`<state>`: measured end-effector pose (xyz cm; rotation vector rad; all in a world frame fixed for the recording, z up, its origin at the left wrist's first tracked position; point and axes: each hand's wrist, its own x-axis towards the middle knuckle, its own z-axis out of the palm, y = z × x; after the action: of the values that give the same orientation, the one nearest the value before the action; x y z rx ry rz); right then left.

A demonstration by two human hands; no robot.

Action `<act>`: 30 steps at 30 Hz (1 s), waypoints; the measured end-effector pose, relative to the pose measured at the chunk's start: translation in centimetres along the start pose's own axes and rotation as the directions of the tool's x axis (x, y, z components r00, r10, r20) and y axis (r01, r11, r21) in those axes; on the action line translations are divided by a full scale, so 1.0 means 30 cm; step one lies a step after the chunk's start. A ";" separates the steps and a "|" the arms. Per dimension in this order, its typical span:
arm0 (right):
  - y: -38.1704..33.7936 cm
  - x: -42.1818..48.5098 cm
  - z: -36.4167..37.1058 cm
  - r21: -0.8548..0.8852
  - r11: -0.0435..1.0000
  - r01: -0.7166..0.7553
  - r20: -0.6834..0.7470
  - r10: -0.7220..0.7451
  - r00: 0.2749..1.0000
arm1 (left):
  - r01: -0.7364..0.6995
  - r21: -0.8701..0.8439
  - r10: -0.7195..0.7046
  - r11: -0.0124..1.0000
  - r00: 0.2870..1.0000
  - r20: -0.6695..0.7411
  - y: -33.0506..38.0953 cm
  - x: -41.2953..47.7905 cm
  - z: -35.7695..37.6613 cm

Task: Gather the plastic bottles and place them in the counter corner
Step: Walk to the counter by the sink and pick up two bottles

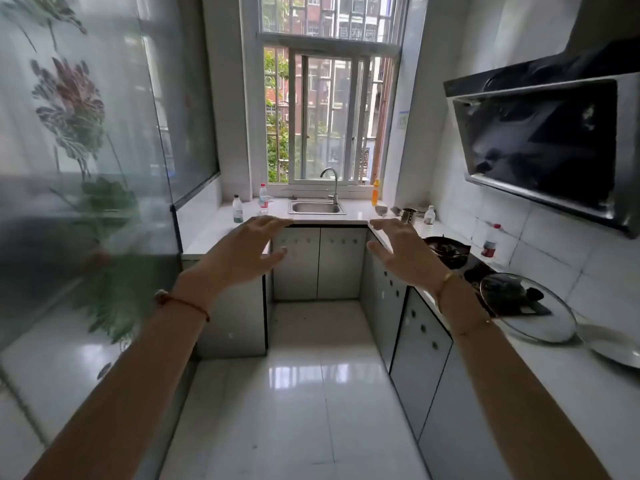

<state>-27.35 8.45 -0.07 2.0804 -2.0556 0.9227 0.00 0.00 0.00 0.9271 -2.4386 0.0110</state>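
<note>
Several plastic bottles stand on the U-shaped white counter [214, 233]. A clear bottle with a dark cap [237, 209] and a red-capped, red-labelled bottle [263, 199] stand left of the sink. On the window ledge right of the tap is an orange bottle [375, 192]. Further right, a small white bottle [429, 215] stands near the stove, and a red-capped bottle [490, 241] stands by the tiled wall. My left hand [247, 252] and my right hand [401, 251] are stretched out in mid-air, fingers spread, holding nothing and well short of the bottles.
A steel sink [317, 207] with a tap sits under the window. On the right counter are a dark wok [448, 249], a metal cup [408, 215], a glass lid [528, 308] and a white plate [613, 344]. A range hood [540, 147] juts out above. A glass panel [86, 168] stands left.
</note>
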 end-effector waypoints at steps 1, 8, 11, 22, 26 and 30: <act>0.010 0.016 0.020 -0.002 1.000 -0.001 -0.008 0.001 1.000 | -0.003 -0.004 0.003 1.000 1.000 -0.011 -0.013 0.014 0.016; 0.098 0.168 0.135 -0.035 0.999 -0.029 0.000 0.029 1.000 | 0.017 -0.020 -0.017 1.000 1.000 0.013 -0.158 0.131 0.154; 0.154 0.263 0.191 -0.025 0.999 -0.046 0.016 0.046 0.999 | 0.023 -0.034 -0.021 0.999 0.999 0.033 -0.236 0.203 0.229; 0.322 0.427 0.444 0.028 0.994 -0.102 0.062 0.100 0.993 | 0.035 -0.084 -0.027 0.996 0.994 0.102 -0.419 0.385 0.484; 0.373 0.445 0.490 0.040 0.990 -0.136 0.081 0.132 0.988 | 0.030 -0.106 -0.018 0.994 0.993 0.115 -0.444 0.421 0.563; 0.434 0.467 0.532 0.025 0.990 -0.139 0.093 0.136 0.986 | 0.015 -0.111 -0.003 0.994 0.994 0.108 -0.466 0.453 0.634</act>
<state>-34.86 -12.50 -11.28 2.0539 -2.2699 0.9003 -8.82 -22.64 -12.33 0.9107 -2.5045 -0.1814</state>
